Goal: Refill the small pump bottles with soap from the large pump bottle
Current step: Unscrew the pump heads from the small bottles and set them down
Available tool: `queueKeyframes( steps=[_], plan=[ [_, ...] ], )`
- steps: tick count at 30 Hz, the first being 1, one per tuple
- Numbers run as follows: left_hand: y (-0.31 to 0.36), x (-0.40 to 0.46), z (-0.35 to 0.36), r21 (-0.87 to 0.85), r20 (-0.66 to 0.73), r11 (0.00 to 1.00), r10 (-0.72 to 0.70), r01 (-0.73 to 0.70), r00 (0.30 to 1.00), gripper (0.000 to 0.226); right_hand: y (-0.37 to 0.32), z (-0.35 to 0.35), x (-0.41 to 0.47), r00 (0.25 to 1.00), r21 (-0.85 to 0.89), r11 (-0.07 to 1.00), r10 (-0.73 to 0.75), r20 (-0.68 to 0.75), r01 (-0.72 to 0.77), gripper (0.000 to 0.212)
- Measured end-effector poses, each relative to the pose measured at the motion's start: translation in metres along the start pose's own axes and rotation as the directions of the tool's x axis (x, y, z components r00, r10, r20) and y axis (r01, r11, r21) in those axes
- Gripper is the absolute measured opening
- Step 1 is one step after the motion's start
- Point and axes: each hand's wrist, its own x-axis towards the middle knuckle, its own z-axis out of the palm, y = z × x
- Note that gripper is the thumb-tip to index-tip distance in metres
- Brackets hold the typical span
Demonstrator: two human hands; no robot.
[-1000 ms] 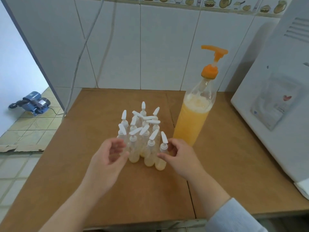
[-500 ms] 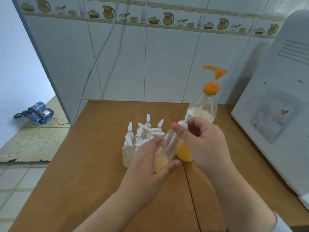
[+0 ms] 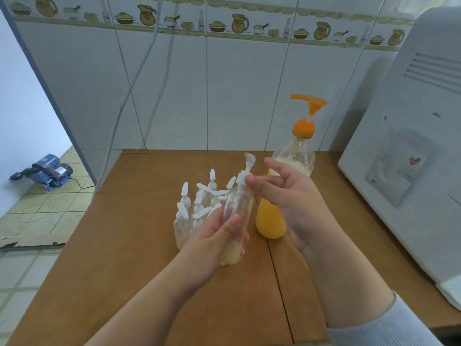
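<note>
Above the table's (image 3: 124,258) middle, small bottle (image 3: 238,211) held tilted, off the surface, just left of big bottle (image 3: 272,221). Left hand (image 3: 212,240) grips its lower body, fingers curled round. Right hand (image 3: 291,196) at the white pump top (image 3: 243,177), fingertips on the collar; nozzle blurred, cannot tell how firm the pinch is. Small bottle: pale soap in the bottom part only, clear above. Big bottle upright on table, orange soap filling most of it, foam near the shoulder, orange pump (image 3: 308,113) on top. Cluster of small bottles (image 3: 197,206) stands behind left hand, packed touching, white nozzles pointing various ways, pale liquid low in the front ones. Open table left of cluster and along near edge, under the forearms. White appliance (image 3: 411,171) crowds right side, near big bottle. Tiled wall (image 3: 224,96) closes table's far edge; cable (image 3: 129,91) hangs down it. Table's left edge drops to tiled floor (image 3: 37,216) with blue pump (image 3: 45,172).
</note>
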Motion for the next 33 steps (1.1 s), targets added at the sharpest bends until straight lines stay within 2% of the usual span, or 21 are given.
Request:
queueKeyframes(
  steps=[3,8,10,12,15,17,20,27,29,33],
  plan=[
    [-0.001,-0.002,0.002,0.052,0.087,0.999,-0.002,-0.002,0.996,0.026,0.004,0.001,0.001,1.0,0.047,0.999,-0.006,-0.02,0.007,0.093],
    [-0.007,-0.003,0.01,-0.024,-0.025,0.998,0.061,-0.061,0.998,0.031,0.004,-0.018,0.003,0.996,0.052,0.999,0.0,-0.084,0.005,0.093],
    [-0.009,-0.002,0.015,0.047,-0.042,0.999,0.027,-0.025,0.999,0.024,0.005,-0.02,0.001,0.998,0.074,0.997,-0.006,-0.056,0.01,0.085],
    [-0.014,-0.002,0.023,0.123,-0.042,0.992,-0.012,0.017,0.999,0.016,0.008,-0.019,0.001,0.998,-0.019,0.999,-0.044,-0.047,0.043,0.076],
    [-0.023,0.002,0.033,0.212,-0.116,0.972,-0.078,0.101,0.99,0.009,0.01,-0.023,0.004,0.99,-0.077,0.992,-0.105,-0.094,0.098,0.067],
    [-0.033,0.004,0.037,0.279,-0.17,0.947,-0.111,0.156,0.979,0.014,0.012,-0.028,0.004,0.977,-0.104,0.983,-0.163,-0.134,0.15,0.064],
    [-0.051,0.008,0.048,0.343,-0.209,0.92,-0.124,0.191,0.97,0.026,0.016,-0.038,0.002,0.94,-0.095,0.961,-0.275,-0.201,0.261,0.057],
    [-0.094,0.037,0.068,0.417,-0.289,0.874,-0.131,0.248,0.948,0.025,0.036,-0.069,-0.011,0.79,-0.04,0.895,-0.413,-0.454,0.445,0.046],
    [-0.102,0.045,0.07,0.43,-0.295,0.862,-0.148,0.27,0.944,0.027,0.054,-0.076,-0.017,0.769,-0.039,0.905,-0.382,-0.512,0.424,0.047],
    [-0.108,0.056,0.071,0.416,-0.343,0.849,-0.184,0.325,0.921,0.034,0.105,-0.084,-0.025,0.775,-0.044,0.954,-0.267,-0.573,0.297,0.052]
  ],
)
